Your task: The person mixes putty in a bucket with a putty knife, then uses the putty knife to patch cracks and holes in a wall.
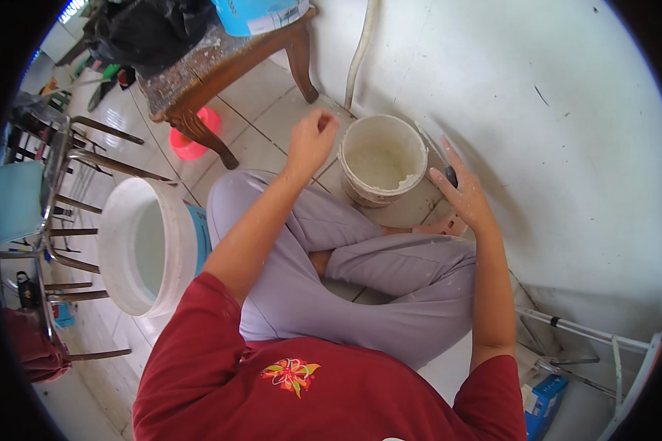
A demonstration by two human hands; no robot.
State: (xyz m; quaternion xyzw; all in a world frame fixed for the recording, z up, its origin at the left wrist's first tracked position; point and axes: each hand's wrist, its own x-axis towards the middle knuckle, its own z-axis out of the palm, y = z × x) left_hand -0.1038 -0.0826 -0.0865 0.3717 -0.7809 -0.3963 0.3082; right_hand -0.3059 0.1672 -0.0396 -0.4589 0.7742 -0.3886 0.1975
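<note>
Loosely curled into a fist, my left hand [315,140] is raised in front of my bent knee, left of a small bucket; nothing shows in it. My right hand [465,192] is at the bucket's right side, by the wall. Between its thumb and fingers is the dark handle of a putty knife [450,175], whose thin pale blade is seen nearly edge-on and points up past the bucket's rim. White smears mark the fingers. The small bucket [351,175] stands upright on the tiles, crusted with whitish paste along its rim and holding pale material at the bottom.
A large white bucket [112,242] with pale liquid stands at my left, near metal-legged chairs [88,158]. Ahead is a wooden table [232,62] with a black bag and a blue container; a pink basin [207,121] lies beneath. A white wall [552,132] bounds the right, with a metal frame [618,367] behind.
</note>
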